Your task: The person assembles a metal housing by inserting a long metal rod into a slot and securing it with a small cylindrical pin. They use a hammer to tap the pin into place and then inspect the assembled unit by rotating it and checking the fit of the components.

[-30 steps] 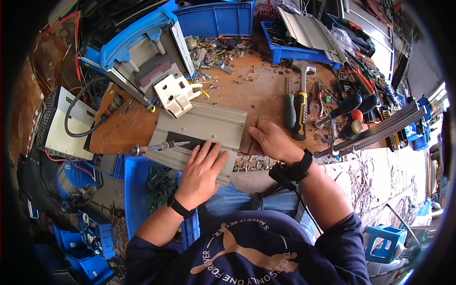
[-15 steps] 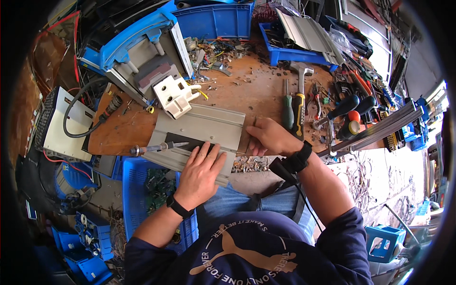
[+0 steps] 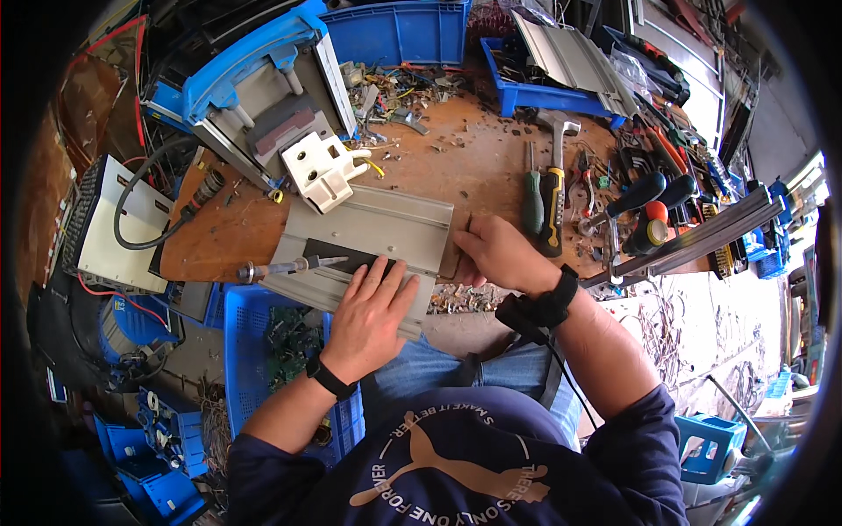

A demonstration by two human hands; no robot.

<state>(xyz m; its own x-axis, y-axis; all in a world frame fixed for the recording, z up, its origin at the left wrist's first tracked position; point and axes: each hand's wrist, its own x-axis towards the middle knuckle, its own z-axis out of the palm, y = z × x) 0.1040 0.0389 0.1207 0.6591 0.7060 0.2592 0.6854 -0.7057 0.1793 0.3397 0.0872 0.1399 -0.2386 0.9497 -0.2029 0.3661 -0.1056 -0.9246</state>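
Observation:
A grey ribbed metal panel (image 3: 405,222) lies near the bench's front edge, its front part jutting past it. My left hand (image 3: 373,307) rests flat on it, fingers spread, fingertips over the end of a dark strip (image 3: 323,254). On the strip and panel lies a slim tool with a pointed metal tip (image 3: 294,266). At the panel's right edge my right hand (image 3: 495,254) is closed, fingers curled down and pinched; a thin dark piece shows by its fingertips, too small to name. A cream plastic block with holes (image 3: 323,173) sits against the panel's far left corner.
A green-handled screwdriver (image 3: 532,206) and a hammer (image 3: 553,202) lie right of my right hand. Further right are pliers (image 3: 586,184) and more tools. A blue-framed device (image 3: 254,96) stands back left. Blue bins (image 3: 395,39) and scraps line the back; a blue crate (image 3: 241,351) stands below.
Both hands hold nearly the same places; the fingers of my right hand have shifted slightly at the panel's edge. The whole view has moved a little.

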